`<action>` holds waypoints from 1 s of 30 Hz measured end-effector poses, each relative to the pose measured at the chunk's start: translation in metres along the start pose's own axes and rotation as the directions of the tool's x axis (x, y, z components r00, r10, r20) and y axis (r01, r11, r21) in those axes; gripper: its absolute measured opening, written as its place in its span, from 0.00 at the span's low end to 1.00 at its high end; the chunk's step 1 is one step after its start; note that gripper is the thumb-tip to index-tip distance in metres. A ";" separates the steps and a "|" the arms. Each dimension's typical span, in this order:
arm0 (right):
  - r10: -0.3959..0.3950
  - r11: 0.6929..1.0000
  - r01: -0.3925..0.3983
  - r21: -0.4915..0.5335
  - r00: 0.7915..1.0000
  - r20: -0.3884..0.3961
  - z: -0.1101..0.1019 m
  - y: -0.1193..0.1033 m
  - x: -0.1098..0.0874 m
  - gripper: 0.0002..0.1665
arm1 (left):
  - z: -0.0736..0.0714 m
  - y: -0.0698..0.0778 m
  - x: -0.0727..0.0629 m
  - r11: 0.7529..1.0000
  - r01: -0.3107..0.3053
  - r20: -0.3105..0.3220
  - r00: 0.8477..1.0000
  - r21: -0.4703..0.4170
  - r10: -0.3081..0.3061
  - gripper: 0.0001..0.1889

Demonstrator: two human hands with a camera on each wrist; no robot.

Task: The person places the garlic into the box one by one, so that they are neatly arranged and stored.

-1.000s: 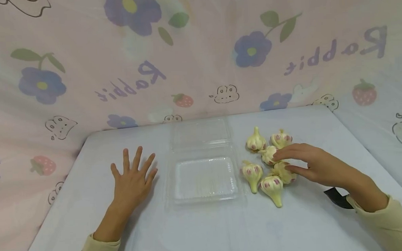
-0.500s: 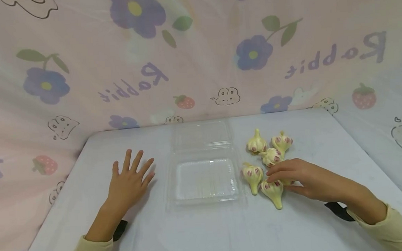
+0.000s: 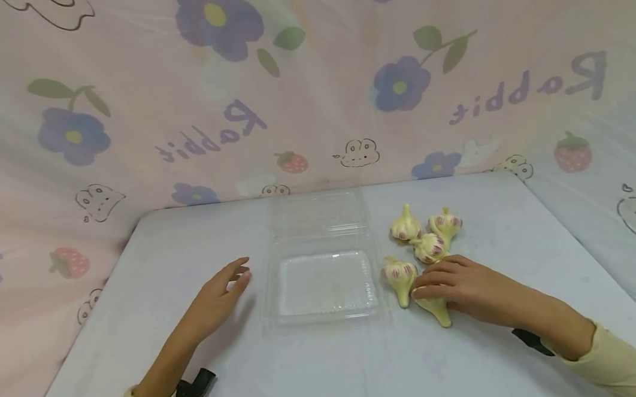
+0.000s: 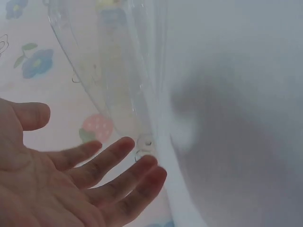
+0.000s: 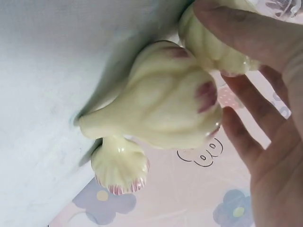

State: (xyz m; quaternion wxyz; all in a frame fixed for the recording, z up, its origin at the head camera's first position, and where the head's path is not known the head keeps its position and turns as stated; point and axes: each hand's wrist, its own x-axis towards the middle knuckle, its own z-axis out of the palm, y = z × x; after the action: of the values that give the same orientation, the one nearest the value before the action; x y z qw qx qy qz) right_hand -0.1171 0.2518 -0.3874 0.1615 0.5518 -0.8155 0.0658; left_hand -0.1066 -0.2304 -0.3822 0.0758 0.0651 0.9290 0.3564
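Note:
My right hand (image 3: 479, 289) reaches over the front garlic bulb (image 3: 436, 311), its fingers curled over the round end while the stem points toward me. In the right wrist view the thumb lies along one side of this garlic bulb (image 5: 215, 42) and fingers show on the other side. Another garlic bulb (image 5: 165, 94) sits right beside the fingertips there. My left hand (image 3: 215, 300), fingers loosely extended and holding nothing, hovers left of a clear plastic clamshell box (image 3: 274, 285). The left wrist view shows its open palm (image 4: 52, 189) near the clear plastic (image 4: 109, 61).
Several more garlic bulbs lie right of the box, among them a left one (image 3: 400, 278), a middle one (image 3: 430, 248) and a back one (image 3: 406, 224). The box lid (image 3: 319, 213) lies folded back toward the patterned curtain (image 3: 317, 72). Everything stands on a white-covered table (image 3: 316, 366).
My right hand has moved toward me, from the back bulbs onto the front garlic bulb, and closed round it. My left hand has lifted and turned sideways toward the box, its fingers drawn together.

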 end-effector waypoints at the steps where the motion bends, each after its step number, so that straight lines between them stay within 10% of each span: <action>1: -0.001 1.000 0.000 -0.010 1.000 -0.003 0.001 0.000 0.000 0.40 | 0.001 0.002 0.000 1.000 0.014 0.010 1.000 -0.017 -0.013 0.34; 17: 0.088 0.988 -0.076 0.135 0.993 -0.080 -0.008 0.005 -0.002 0.33 | 0.015 0.005 0.006 0.944 0.110 0.115 0.990 -0.310 -0.078 0.31; 30: 0.185 0.955 -0.140 0.261 0.971 -0.155 -0.018 0.011 0.019 0.39 | 0.021 0.007 0.005 0.848 0.168 0.145 0.983 -0.502 -0.110 0.30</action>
State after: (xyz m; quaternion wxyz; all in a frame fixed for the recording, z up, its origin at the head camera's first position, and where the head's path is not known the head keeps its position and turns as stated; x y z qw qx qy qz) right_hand -0.1299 0.2444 -0.3630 0.1572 0.4904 -0.8259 0.2293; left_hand -0.1075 -0.2108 -0.3936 0.1672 -0.0053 0.7972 0.5800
